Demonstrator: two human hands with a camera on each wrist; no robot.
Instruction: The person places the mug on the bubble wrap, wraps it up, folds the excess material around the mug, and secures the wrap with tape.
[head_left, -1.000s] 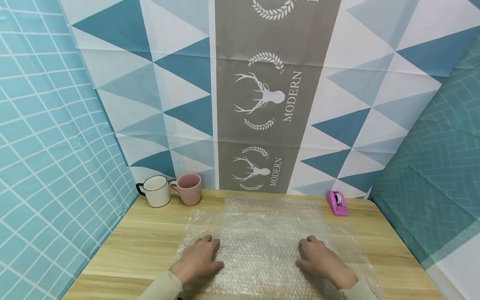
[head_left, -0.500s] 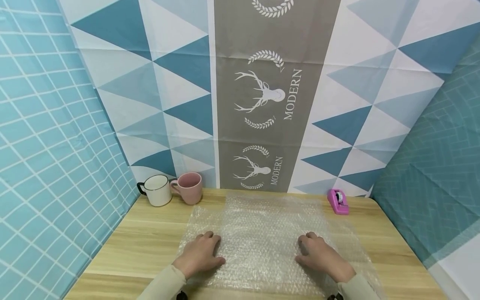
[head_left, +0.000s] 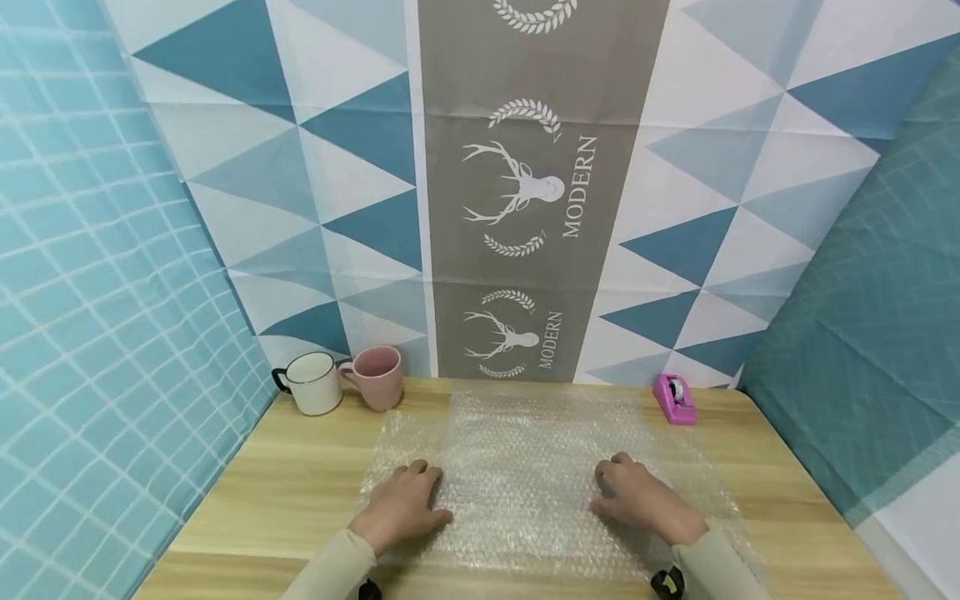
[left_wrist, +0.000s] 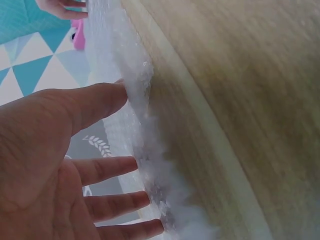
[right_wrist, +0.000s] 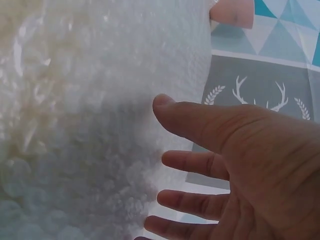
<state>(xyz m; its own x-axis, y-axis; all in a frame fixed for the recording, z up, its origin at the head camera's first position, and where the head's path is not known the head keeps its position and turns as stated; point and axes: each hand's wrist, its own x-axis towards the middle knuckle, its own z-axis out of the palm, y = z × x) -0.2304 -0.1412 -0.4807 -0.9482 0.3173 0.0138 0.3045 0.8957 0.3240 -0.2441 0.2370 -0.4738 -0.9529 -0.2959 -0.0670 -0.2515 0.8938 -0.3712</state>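
A sheet of clear bubble wrap (head_left: 525, 475) lies spread over the middle of the wooden table. On its left part rests my left hand (head_left: 405, 504), fingertips touching the film. My right hand (head_left: 641, 500) is on the right part, fingers slightly bent. In the left wrist view the thumb and fingers (left_wrist: 107, 170) are spread and fairly straight, their tips at the bubble wrap's surface. The right wrist view likewise has extended fingers (right_wrist: 192, 202) with tips against the bubble wrap (right_wrist: 100, 125). Neither hand grips anything.
At the back left stand a white mug (head_left: 315, 387) with a dark rim and a pink mug (head_left: 377, 382). A pink tape dispenser (head_left: 675, 400) sits at the back right. Patterned cloth walls enclose the wooden table (head_left: 277, 475) behind and on both sides.
Both hands stay on the bubble wrap almost unmoved. The head view has shifted slightly.
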